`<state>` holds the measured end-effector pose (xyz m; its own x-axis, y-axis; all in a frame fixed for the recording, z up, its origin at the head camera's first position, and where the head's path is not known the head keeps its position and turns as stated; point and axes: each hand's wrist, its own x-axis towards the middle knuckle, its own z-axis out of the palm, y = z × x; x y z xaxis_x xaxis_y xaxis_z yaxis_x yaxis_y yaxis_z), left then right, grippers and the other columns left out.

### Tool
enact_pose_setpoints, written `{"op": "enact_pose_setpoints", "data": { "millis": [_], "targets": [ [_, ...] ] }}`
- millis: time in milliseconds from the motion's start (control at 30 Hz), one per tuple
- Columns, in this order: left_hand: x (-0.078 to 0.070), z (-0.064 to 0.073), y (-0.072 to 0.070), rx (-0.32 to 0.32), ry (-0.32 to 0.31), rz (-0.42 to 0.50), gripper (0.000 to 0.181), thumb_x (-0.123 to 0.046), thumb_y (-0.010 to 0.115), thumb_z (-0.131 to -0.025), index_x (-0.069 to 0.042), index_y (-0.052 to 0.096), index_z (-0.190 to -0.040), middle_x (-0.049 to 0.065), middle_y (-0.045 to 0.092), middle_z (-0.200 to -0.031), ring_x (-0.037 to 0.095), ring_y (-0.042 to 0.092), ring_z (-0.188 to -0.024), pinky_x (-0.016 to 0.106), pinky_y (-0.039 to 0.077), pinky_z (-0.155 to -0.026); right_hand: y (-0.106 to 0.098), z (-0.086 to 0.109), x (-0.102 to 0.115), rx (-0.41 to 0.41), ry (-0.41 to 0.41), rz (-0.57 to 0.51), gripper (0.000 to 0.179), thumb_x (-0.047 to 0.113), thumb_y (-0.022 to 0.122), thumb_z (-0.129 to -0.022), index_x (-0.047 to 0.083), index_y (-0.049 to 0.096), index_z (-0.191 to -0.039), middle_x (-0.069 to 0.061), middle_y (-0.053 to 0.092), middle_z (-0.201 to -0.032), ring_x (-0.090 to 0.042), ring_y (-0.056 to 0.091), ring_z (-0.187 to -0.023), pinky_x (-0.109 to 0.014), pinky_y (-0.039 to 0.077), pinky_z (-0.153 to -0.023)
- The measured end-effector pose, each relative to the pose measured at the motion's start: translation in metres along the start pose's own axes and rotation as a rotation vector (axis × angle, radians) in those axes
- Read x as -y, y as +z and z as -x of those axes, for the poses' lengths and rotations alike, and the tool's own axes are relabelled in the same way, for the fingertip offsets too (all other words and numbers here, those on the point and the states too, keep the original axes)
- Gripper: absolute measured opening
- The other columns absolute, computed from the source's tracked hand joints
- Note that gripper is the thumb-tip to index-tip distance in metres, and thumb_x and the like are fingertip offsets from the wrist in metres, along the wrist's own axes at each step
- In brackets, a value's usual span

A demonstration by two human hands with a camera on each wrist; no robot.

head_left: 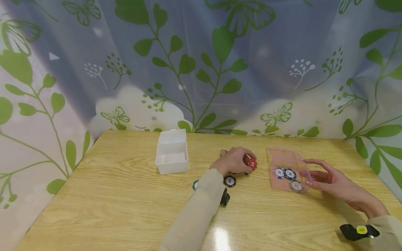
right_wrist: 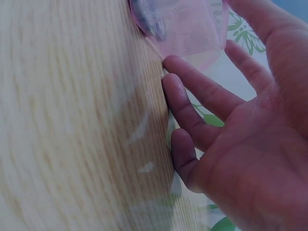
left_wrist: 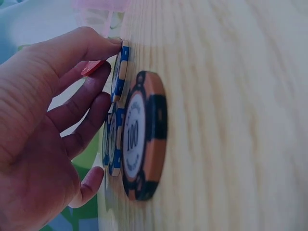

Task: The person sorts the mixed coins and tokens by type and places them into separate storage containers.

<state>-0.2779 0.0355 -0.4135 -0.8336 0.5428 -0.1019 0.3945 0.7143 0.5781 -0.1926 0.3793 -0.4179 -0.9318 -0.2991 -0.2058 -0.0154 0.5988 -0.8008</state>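
Observation:
My left hand [head_left: 233, 161] holds a red poker chip [head_left: 252, 164] at its fingertips, above the table. In the left wrist view, the thumb tip meets the edge of a blue-and-white poker chip [left_wrist: 120, 72], and the red chip shows partly behind the fingers. Further blue chips [left_wrist: 114, 139] lie under this hand, near a black-edged chip [head_left: 230, 181] marked 100. My right hand [head_left: 336, 179] grips the right side of a clear pink plastic box [head_left: 276, 186], thumb at the front and forefinger toward the back. Blue chips [head_left: 289, 174] and a grey chip [head_left: 296, 186] show inside it.
An open white box [head_left: 171, 167] with its lid [head_left: 172, 135] raised stands left of my left hand. A teal-edged chip [head_left: 195, 184] is partly covered by the left sleeve. A patterned curtain [head_left: 201, 69] hangs behind the wooden table [head_left: 110, 195].

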Motion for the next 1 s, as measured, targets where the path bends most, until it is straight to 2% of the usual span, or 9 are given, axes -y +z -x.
{"op": "enact_pose_setpoints", "data": {
  "millis": [200,533,667,733,833,900,1000],
  "targets": [
    [0.0003,0.0014,-0.0007,-0.021,0.025,0.000,0.036,-0.031,0.083,-0.086,-0.031,0.071,-0.121,-0.017,0.066,-0.082,0.007,0.056,-0.087,0.045,0.024,-0.090,-0.0004,0.0005,0.0004,0.002,-0.012,-0.013,0.068,0.023,0.062,-0.104,0.018,0.023,-0.160,-0.033,0.046,-0.151,0.024,0.046,-0.111,-0.020,0.053,-0.083],
    [0.0026,0.0036,-0.0003,-0.030,0.048,0.037,0.035,-0.031,0.083,-0.086,-0.028,0.070,-0.119,-0.017,0.067,-0.078,0.005,0.058,-0.082,0.045,0.028,-0.094,-0.0005,0.0006,0.0001,0.001,-0.023,-0.009,0.068,0.023,0.062,-0.104,0.016,0.023,-0.160,-0.033,0.047,-0.150,0.024,0.046,-0.111,-0.019,0.053,-0.083],
    [0.0049,0.0045,-0.0009,-0.039,0.057,0.107,0.034,-0.029,0.083,-0.087,-0.027,0.070,-0.118,-0.015,0.068,-0.079,0.005,0.059,-0.081,0.054,0.028,-0.108,-0.0008,0.0010,-0.0006,-0.001,-0.032,-0.007,0.067,0.022,0.062,-0.104,0.017,0.024,-0.159,-0.032,0.049,-0.149,0.023,0.048,-0.112,-0.019,0.053,-0.082],
    [0.0055,0.0054,-0.0016,-0.042,0.062,0.152,0.033,-0.029,0.083,-0.087,-0.027,0.069,-0.117,-0.014,0.068,-0.079,0.005,0.060,-0.080,0.062,0.022,-0.116,-0.0008,0.0010,-0.0007,-0.001,-0.032,-0.004,0.067,0.022,0.062,-0.104,0.017,0.024,-0.159,-0.031,0.050,-0.149,0.023,0.048,-0.112,-0.019,0.053,-0.082],
    [0.0055,0.0066,-0.0029,-0.049,0.062,0.201,0.032,-0.029,0.083,-0.087,-0.029,0.069,-0.115,-0.014,0.069,-0.082,0.005,0.061,-0.082,0.069,0.016,-0.120,-0.0005,0.0006,-0.0006,0.000,-0.024,-0.001,0.067,0.022,0.062,-0.104,0.017,0.024,-0.159,-0.031,0.049,-0.149,0.023,0.047,-0.111,-0.019,0.053,-0.082],
    [0.0052,0.0066,-0.0037,-0.057,0.062,0.223,0.033,-0.031,0.084,-0.087,-0.030,0.069,-0.115,-0.015,0.069,-0.084,0.005,0.061,-0.083,0.066,0.022,-0.118,-0.0003,0.0002,-0.0003,0.001,-0.015,0.000,0.067,0.023,0.062,-0.104,0.018,0.024,-0.160,-0.031,0.049,-0.150,0.024,0.047,-0.111,-0.019,0.053,-0.082],
    [0.0042,0.0069,-0.0044,-0.061,0.075,0.278,0.035,-0.029,0.084,-0.086,-0.029,0.068,-0.117,-0.012,0.069,-0.087,0.007,0.062,-0.082,0.049,0.045,-0.104,0.0000,0.0002,0.0001,-0.001,-0.011,0.001,0.068,0.024,0.062,-0.104,0.017,0.024,-0.160,-0.031,0.049,-0.150,0.024,0.046,-0.111,-0.019,0.053,-0.082]
  ]
}}
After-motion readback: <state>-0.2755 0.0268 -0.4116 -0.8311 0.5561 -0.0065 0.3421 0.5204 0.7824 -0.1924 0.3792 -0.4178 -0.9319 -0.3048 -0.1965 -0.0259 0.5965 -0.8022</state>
